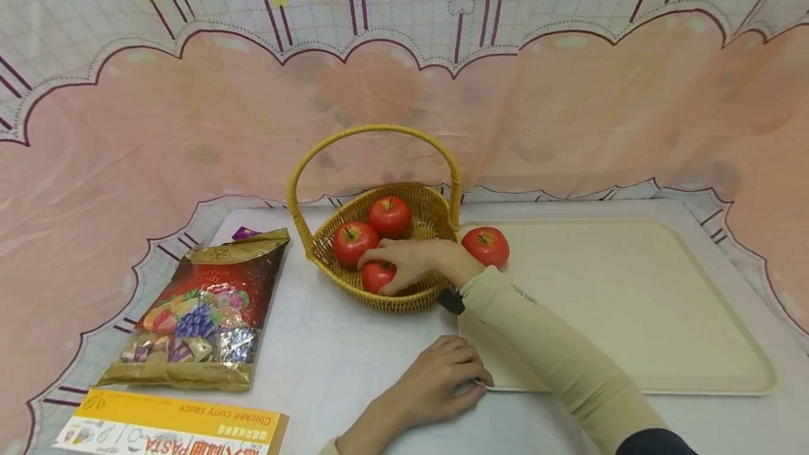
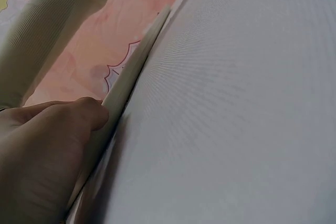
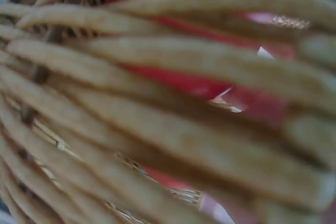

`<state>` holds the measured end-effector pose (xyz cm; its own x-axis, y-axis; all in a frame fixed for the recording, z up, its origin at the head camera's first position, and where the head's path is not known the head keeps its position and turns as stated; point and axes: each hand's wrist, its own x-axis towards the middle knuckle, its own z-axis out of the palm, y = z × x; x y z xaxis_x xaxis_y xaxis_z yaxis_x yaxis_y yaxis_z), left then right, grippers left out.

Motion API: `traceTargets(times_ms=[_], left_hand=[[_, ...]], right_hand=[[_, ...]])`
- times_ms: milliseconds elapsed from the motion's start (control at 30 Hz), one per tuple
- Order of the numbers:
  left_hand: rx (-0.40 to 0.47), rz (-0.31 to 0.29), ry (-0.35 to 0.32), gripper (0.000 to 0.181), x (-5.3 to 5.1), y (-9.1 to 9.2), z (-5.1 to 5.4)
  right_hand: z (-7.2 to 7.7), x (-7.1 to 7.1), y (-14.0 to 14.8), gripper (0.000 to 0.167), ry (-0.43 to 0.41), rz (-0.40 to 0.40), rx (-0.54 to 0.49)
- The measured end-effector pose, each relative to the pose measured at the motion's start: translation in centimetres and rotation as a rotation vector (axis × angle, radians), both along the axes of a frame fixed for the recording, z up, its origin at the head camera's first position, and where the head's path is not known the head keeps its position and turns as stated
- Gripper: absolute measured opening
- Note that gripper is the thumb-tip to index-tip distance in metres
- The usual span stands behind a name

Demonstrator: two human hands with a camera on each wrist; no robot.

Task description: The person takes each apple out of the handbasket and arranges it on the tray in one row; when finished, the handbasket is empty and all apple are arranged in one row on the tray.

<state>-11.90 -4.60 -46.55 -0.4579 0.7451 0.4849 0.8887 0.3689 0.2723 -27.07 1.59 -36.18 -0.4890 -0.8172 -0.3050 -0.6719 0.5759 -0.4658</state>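
My right hand (image 1: pixel 413 262) reaches into a yellow wicker basket (image 1: pixel 395 300) and grips a red apple (image 1: pixel 376 277) near its front wall. Two more apples, one on the left (image 1: pixel 356 244) and one behind (image 1: pixel 390 216), lie in the basket. Woven strands (image 3: pixel 157 103) fill the right wrist view, with red showing through the gaps. At the near left corner of a cream tray (image 1: pixel 632 300), my left hand (image 1: pixel 436 381) holds the edge. In the left wrist view, that hand (image 2: pixel 47 150) is against the tray's rim (image 2: pixel 131 74). Another apple (image 1: pixel 485 246) sits on the tray's far left part.
A bag of fruit candy (image 1: pixel 202 314) lies on the white table (image 1: pixel 316 350) left of the basket. Nearer me is a yellow and white pasta box (image 1: pixel 177 423). The basket's tall arched handle (image 1: pixel 379 128) rises above it. A patterned pink cloth (image 1: pixel 569 118) hangs behind.
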Motion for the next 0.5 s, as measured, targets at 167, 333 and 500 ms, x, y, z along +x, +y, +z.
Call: traceTargets(times_ms=[167, 333, 500], left_hand=[[0.009, -0.007, -0.015, 0.008, 0.1, 0.1, -0.1], [0.006, -0.007, -0.006, 0.007, 0.0, 0.0, -0.1], [0.004, -0.003, -0.007, 0.008, 0.0, 0.0, 0.0]], right_hand=[[-0.2, 0.1, 0.5, 0.053, 0.011, 0.006, -0.023], [-0.7, 0.3, 1.2, 0.052, 0.046, -0.018, -0.063], [-0.9, 0.5, 1.9, 0.052, 0.081, -0.039, -0.119]])
